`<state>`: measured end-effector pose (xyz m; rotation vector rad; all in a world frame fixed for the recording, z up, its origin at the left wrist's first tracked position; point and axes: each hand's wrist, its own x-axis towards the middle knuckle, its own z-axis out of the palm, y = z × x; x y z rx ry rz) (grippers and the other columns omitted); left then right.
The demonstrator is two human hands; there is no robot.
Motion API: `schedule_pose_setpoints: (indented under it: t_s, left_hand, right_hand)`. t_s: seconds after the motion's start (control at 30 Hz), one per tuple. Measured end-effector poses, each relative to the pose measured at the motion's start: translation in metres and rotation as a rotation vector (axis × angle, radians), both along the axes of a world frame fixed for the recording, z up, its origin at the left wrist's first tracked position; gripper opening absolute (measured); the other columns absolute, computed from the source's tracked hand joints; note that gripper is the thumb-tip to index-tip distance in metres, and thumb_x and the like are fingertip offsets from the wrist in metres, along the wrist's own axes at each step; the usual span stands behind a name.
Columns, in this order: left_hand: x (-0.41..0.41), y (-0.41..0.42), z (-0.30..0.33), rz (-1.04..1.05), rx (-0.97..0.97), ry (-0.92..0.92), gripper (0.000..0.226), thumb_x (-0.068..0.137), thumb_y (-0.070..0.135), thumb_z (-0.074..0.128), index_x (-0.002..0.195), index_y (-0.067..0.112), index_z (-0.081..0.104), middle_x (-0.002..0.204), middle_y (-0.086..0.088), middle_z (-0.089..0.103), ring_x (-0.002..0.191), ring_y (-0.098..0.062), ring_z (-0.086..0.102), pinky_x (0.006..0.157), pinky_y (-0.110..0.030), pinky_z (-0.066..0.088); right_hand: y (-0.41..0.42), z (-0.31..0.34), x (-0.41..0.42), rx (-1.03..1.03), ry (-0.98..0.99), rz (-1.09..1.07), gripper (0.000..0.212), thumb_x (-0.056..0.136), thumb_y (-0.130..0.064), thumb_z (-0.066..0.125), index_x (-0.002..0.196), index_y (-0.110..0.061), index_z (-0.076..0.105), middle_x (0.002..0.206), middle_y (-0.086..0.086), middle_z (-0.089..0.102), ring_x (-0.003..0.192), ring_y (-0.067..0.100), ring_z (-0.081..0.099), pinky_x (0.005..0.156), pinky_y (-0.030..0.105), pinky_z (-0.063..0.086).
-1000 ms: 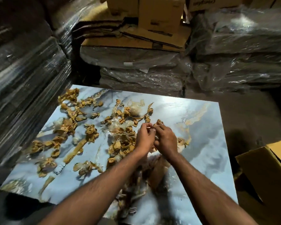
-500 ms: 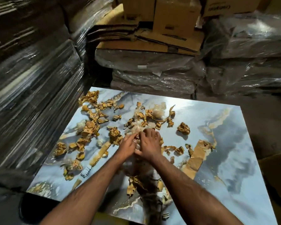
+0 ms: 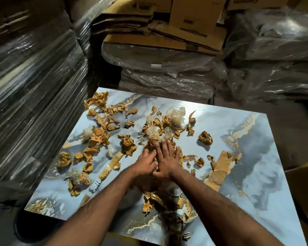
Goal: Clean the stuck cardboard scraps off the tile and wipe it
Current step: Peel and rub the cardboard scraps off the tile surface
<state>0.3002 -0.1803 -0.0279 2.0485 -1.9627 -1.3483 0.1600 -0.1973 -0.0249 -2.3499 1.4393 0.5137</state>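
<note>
Hands: left hand (image 3: 146,163) and right hand (image 3: 166,157) flat on scraps (image 3: 100,135) atop tile (image 3: 256,183)

Bare forearms, no sleeves; hands (image 3: 156,162) ungloved, prob. no rings.

Glossy blue-grey marbled tile (image 3: 229,125) lies flat, strewn with crumpled brown cardboard scraps (image 3: 100,135).

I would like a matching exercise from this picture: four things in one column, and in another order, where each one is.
Things:
1. crumpled cardboard ball
2. flat cardboard strip
3. printed label strip
4. stacked cardboard boxes

Places:
A. behind the tile, on wrapped stacks
B. alone, right of the hands, farther back
C. left of the left forearm
D. stuck flat, right of the right hand

Pairs: 1-B, 2-D, 3-C, 4-A
</note>
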Motion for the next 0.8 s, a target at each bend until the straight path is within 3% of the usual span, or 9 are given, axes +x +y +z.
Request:
schedule_pose_setpoints:
  t_s: [0.13,0.33,0.47,0.53,0.63,0.7,0.8]
  left_hand:
    - [-0.003,0.0,0.001,-0.027,-0.07,-0.097,0.067,0.102,0.033,0.044,0.157,0.023,0.007,0.162,-0.018,0.0,0.148,-0.039,0.009,0.119,-0.046,0.018]
    - [-0.014,0.005,-0.001,0.047,-0.154,-0.138,0.066,0.098,0.023,0.047,0.155,0.021,0.014,0.155,-0.018,0.021,0.139,-0.037,0.033,0.115,-0.047,0.032]
    - [-0.016,0.005,0.003,0.089,-0.155,-0.101,0.064,0.1,0.022,0.046,0.155,0.031,0.015,0.158,-0.018,0.016,0.139,-0.04,0.032,0.114,-0.052,0.033]
    - [-0.016,0.006,0.004,0.096,-0.168,-0.087,0.063,0.101,0.03,0.045,0.154,0.036,0.013,0.16,-0.017,0.012,0.141,-0.038,0.03,0.114,-0.053,0.033]
    - [-0.016,0.013,0.002,0.095,-0.217,-0.122,0.065,0.102,0.039,0.04,0.155,0.039,0.002,0.16,-0.017,0.012,0.142,-0.037,0.03,0.112,-0.052,0.034]
    - [-0.016,0.019,0.005,0.147,-0.249,-0.088,0.068,0.102,0.044,0.04,0.154,0.042,-0.003,0.162,-0.014,0.009,0.14,-0.035,0.033,0.11,-0.053,0.037]
    - [-0.01,0.027,0.009,0.22,-0.313,0.026,0.073,0.098,0.051,0.045,0.156,0.035,0.004,0.161,-0.013,0.012,0.14,-0.033,0.036,0.11,-0.048,0.038]
  right_hand:
    - [-0.007,0.002,0.001,0.076,-0.035,0.007,0.112,0.084,-0.073,0.044,0.15,-0.017,-0.027,0.145,0.013,-0.046,0.139,0.035,-0.038,0.111,0.067,-0.016]
    - [-0.003,0.022,-0.018,0.028,-0.135,0.097,0.108,0.089,-0.058,0.059,0.154,-0.019,-0.018,0.159,0.013,-0.029,0.145,0.033,-0.029,0.117,0.065,-0.003]
    - [0.02,0.016,-0.029,-0.262,-0.3,0.003,0.101,0.082,-0.037,0.076,0.158,-0.019,0.012,0.165,0.011,0.007,0.15,0.032,0.008,0.119,0.057,0.018]
    - [0.031,0.006,-0.034,-0.28,-0.307,0.022,0.087,0.088,-0.032,0.07,0.157,-0.018,0.019,0.164,0.01,0.014,0.149,0.031,0.016,0.119,0.053,0.023]
    - [0.033,0.003,-0.032,-0.241,-0.238,0.036,0.073,0.098,-0.031,0.056,0.157,-0.015,0.016,0.165,0.01,0.008,0.151,0.03,0.01,0.123,0.048,0.015]
    - [0.025,0.011,-0.028,-0.241,-0.198,0.049,0.071,0.098,-0.034,0.054,0.157,-0.016,0.017,0.165,0.009,0.009,0.151,0.028,0.011,0.122,0.047,0.012]
    - [0.013,0.021,-0.033,-0.245,-0.237,0.038,0.067,0.096,-0.032,0.058,0.154,-0.023,0.027,0.164,0.004,0.017,0.15,0.024,0.016,0.121,0.047,0.011]
